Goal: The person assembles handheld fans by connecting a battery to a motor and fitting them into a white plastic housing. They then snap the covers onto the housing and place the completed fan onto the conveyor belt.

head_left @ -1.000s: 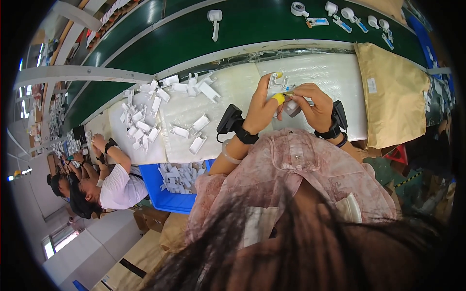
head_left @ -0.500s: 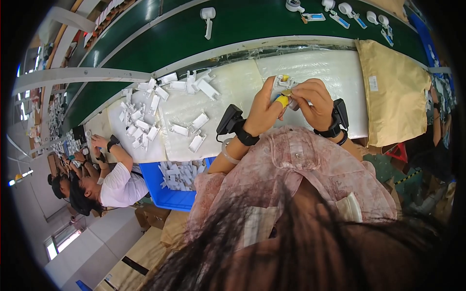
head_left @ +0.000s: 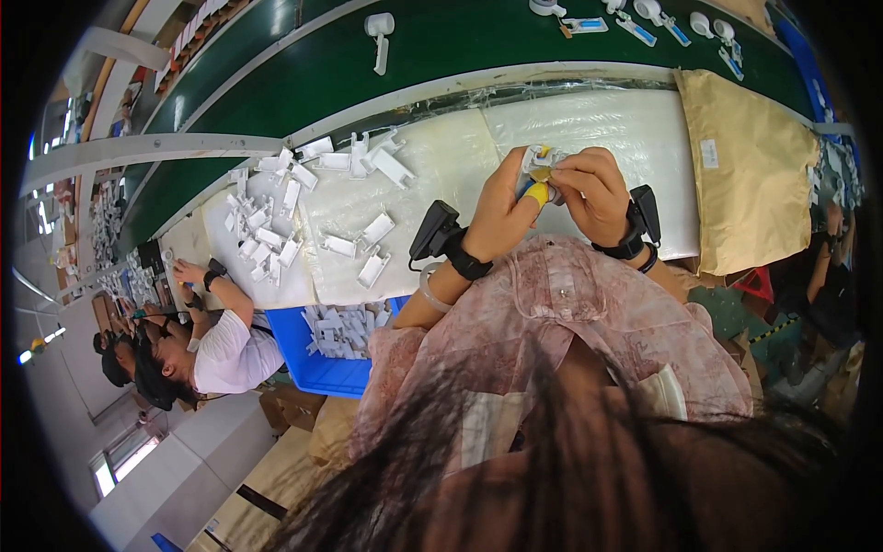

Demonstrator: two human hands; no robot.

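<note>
Above the bench in front of me, my left hand (head_left: 501, 207) is closed around a white plastic part (head_left: 543, 156) with yellow bits in it. A yellow covering wraps the left thumb, which presses against the part. My right hand (head_left: 593, 191) meets it from the other side, its thumb and fingers pinched together at the part. A small yellowish-brown piece (head_left: 543, 173) shows at these fingertips, too small to name. Fingers hide much of the held part. Left of my hands, several loose white plastic housings (head_left: 375, 230) lie on the bench.
A film-covered bench (head_left: 625, 129) lies under my hands. Beyond it runs a green conveyor belt (head_left: 460, 46) carrying white assemblies (head_left: 635, 28). A blue bin (head_left: 322, 373) of white parts stands near left, a brown paper package (head_left: 750, 184) at right. Another person (head_left: 230, 354) works farther left.
The white assemblies on the green belt have shifted a little to the left. My hands stay at nearly the same place, with slight finger movement on the held part.
</note>
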